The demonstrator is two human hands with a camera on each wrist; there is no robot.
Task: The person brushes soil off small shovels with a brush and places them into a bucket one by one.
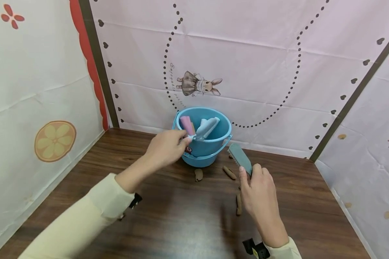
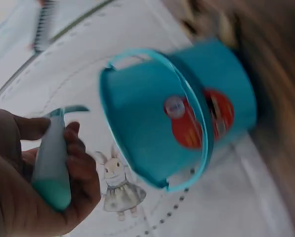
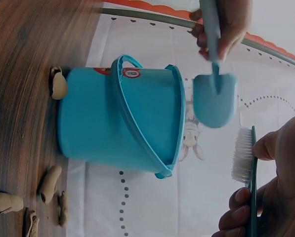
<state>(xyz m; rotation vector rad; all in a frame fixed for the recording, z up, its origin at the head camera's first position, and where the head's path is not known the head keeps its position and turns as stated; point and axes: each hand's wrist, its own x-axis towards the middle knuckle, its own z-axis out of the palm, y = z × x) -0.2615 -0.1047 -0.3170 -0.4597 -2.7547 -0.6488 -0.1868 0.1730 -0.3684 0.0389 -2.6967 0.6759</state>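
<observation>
My left hand [image 1: 166, 149] grips the pale handle of a toy shovel [image 3: 215, 101], whose blue blade is over the mouth of a light blue bucket [image 1: 202, 151] in the head view. To the right of the bucket, my right hand [image 1: 259, 192] holds a brush [image 1: 240, 158] with a teal back. Its white bristles [image 3: 242, 155] face the bucket in the right wrist view. Inside the bucket a pink piece [image 1: 187, 125] sticks up near the left rim. The bucket stands upright, its handle [image 3: 135, 128] hanging down over the front.
Several tan, curled, shell-like pieces lie on the dark wooden table [image 1: 188, 223], one piece [image 1: 199, 175] in front of the bucket, another piece [image 1: 229, 173] to its right and a longer piece [image 1: 238, 204] beside my right hand. A printed cloth [image 1: 246, 72] hangs behind the bucket, with side panels left and right.
</observation>
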